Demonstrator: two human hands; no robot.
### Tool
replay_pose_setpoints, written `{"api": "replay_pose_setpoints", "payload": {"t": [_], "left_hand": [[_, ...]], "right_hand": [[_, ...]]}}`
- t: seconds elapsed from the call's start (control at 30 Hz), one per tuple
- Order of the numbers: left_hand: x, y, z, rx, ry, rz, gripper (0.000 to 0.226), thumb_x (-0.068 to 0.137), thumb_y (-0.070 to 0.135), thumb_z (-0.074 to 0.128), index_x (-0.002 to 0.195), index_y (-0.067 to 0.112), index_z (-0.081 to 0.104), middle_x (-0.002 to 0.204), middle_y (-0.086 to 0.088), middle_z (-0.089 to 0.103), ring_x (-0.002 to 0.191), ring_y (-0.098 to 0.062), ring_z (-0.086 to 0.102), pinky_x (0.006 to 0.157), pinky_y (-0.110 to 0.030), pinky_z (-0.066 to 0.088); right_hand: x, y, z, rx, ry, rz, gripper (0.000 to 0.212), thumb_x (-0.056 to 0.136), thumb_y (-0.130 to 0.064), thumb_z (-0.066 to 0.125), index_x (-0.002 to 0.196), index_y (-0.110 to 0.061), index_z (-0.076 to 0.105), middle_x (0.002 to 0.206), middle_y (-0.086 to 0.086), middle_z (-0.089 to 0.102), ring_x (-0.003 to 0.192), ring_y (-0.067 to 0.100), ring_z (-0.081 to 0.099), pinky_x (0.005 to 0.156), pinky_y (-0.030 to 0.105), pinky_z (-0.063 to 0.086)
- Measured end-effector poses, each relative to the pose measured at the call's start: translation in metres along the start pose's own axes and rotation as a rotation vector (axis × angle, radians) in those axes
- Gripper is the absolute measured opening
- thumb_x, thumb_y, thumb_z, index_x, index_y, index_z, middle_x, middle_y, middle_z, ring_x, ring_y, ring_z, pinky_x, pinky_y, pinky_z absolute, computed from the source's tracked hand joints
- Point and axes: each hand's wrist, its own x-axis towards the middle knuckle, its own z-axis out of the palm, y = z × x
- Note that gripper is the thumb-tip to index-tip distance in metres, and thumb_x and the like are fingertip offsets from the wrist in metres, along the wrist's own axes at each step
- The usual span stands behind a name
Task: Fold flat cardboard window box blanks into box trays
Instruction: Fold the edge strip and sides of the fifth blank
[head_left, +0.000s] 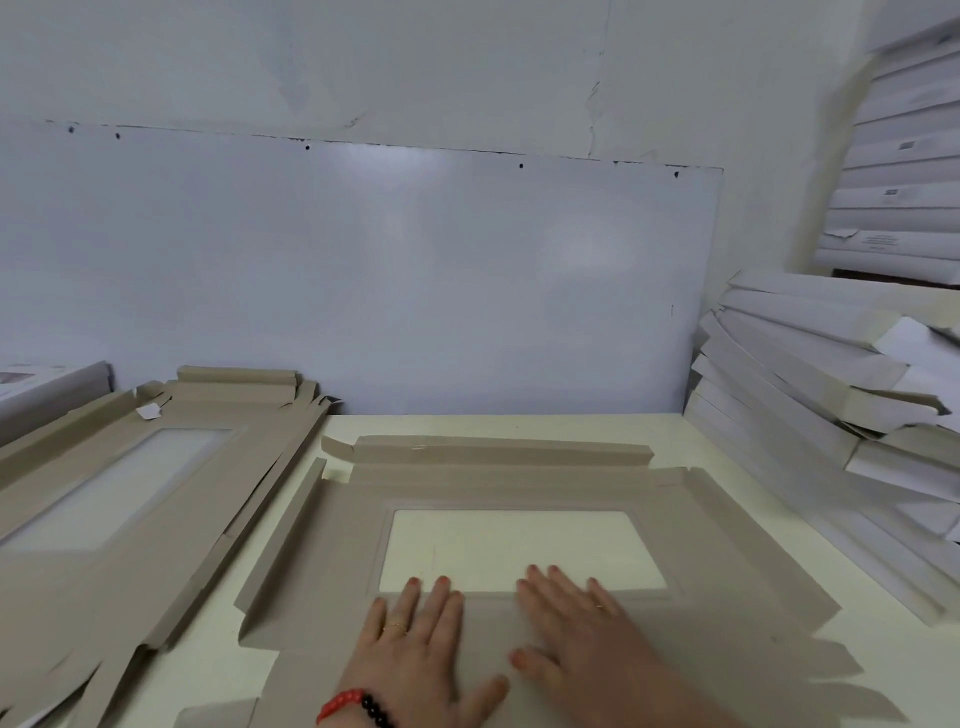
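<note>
Both hands (498, 639) press flat on the cardboard blank (727, 561)

No text can be read: small printed labels on the white stacked boxes (893, 208), up right of the wall panel (363, 270), are too blurred.

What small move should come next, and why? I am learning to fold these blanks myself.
Probably lift the far flap upright along its crease. Both the left hand and the right hand press flat on the blank, pinning its near panel, and all its flaps lie flat on the table.
</note>
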Motion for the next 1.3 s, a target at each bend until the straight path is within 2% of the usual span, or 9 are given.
{"api": "replay_pose_setpoints", "payload": {"t": [0.03,0.1,0.57,0.73,0.83,0.97,1.1,1.2,1.3], "left_hand": [[-0.046,-0.065,0.020,0.083,0.157,0.071,0.104,0.071,0.088,0.009,0.153,0.028,-0.007,0.159,0.012,-0.019,0.146,-0.015,-0.018,0.117,-0.042,-0.010],[-0.042,-0.080,0.022,0.050,0.088,-0.323,0.107,0.067,0.090,0.007,0.154,0.028,-0.007,0.159,0.011,-0.018,0.146,-0.013,-0.018,0.117,-0.040,-0.010],[-0.059,-0.168,0.015,-0.092,0.177,-0.566,0.123,0.051,0.090,-0.018,0.153,0.023,-0.006,0.161,0.005,-0.011,0.148,-0.014,-0.008,0.120,-0.037,-0.001],[-0.072,-0.158,0.024,-0.037,0.138,-0.604,0.118,0.055,0.089,-0.015,0.153,0.024,-0.007,0.161,0.006,-0.011,0.148,-0.014,-0.006,0.120,-0.037,-0.001],[-0.083,-0.149,0.021,0.028,0.159,-0.567,0.101,0.068,0.085,-0.011,0.152,0.030,-0.010,0.160,0.007,-0.014,0.148,-0.017,-0.008,0.118,-0.041,-0.003],[-0.071,-0.124,-0.005,0.239,0.346,-0.198,0.066,0.092,0.046,0.013,0.154,0.027,0.002,0.161,-0.007,-0.002,0.146,-0.032,-0.005,0.116,-0.045,0.001],[-0.025,-0.072,-0.027,0.113,0.114,0.048,0.075,0.091,0.026,0.039,0.154,0.020,-0.001,0.161,0.000,-0.007,0.148,-0.023,-0.012,0.117,-0.037,-0.008],[0.013,-0.026,-0.032,-0.140,0.187,0.112,0.064,0.094,0.012,0.038,0.153,0.014,0.014,0.160,-0.004,0.015,0.148,-0.020,0.007,0.121,-0.034,0.006],[0.032,-0.013,-0.018,-0.159,0.235,0.106,0.055,0.098,0.019,0.032,0.152,0.013,0.019,0.155,-0.005,0.029,0.145,-0.020,0.021,0.120,-0.033,0.014]], "right_hand": [[-0.004,0.018,0.001,0.002,0.008,0.051,0.075,0.092,-0.069,0.015,0.154,-0.033,-0.004,0.148,-0.019,-0.028,0.144,0.003,-0.019,0.107,0.026,-0.025],[-0.016,0.055,0.000,-0.018,-0.012,0.160,0.071,0.095,-0.064,0.018,0.154,-0.032,-0.006,0.153,-0.016,-0.025,0.144,0.004,-0.020,0.111,0.027,-0.020],[-0.085,0.169,-0.008,0.023,0.112,0.816,0.070,0.094,-0.064,0.010,0.153,-0.025,0.007,0.162,-0.006,0.004,0.149,0.018,0.006,0.118,0.040,0.013],[-0.094,0.166,-0.005,-0.008,0.154,0.856,0.063,0.095,-0.060,0.008,0.149,-0.029,0.007,0.160,-0.010,0.007,0.147,0.011,0.011,0.116,0.039,0.020],[-0.096,0.161,-0.013,-0.196,0.070,0.874,0.062,0.095,-0.058,0.005,0.151,-0.033,-0.005,0.161,-0.009,-0.010,0.149,0.017,0.000,0.118,0.046,0.006],[-0.076,0.128,-0.046,-0.445,0.193,0.484,0.064,0.090,-0.018,0.015,0.152,-0.014,0.022,0.161,0.012,0.012,0.146,0.036,0.017,0.113,0.047,-0.017],[-0.021,0.063,-0.063,-0.154,0.025,0.193,0.055,0.098,-0.016,0.038,0.151,-0.013,0.022,0.161,0.007,0.013,0.148,0.019,0.015,0.119,0.030,0.012],[0.020,-0.008,-0.063,0.578,0.150,0.020,0.043,0.103,-0.013,0.036,0.146,-0.013,0.037,0.154,0.001,0.034,0.136,0.002,0.036,0.110,0.007,0.018],[0.038,-0.041,-0.046,1.034,0.194,0.054,0.042,0.104,-0.022,0.039,0.146,-0.020,0.040,0.151,-0.010,0.037,0.136,-0.004,0.032,0.117,0.020,0.019]]}}
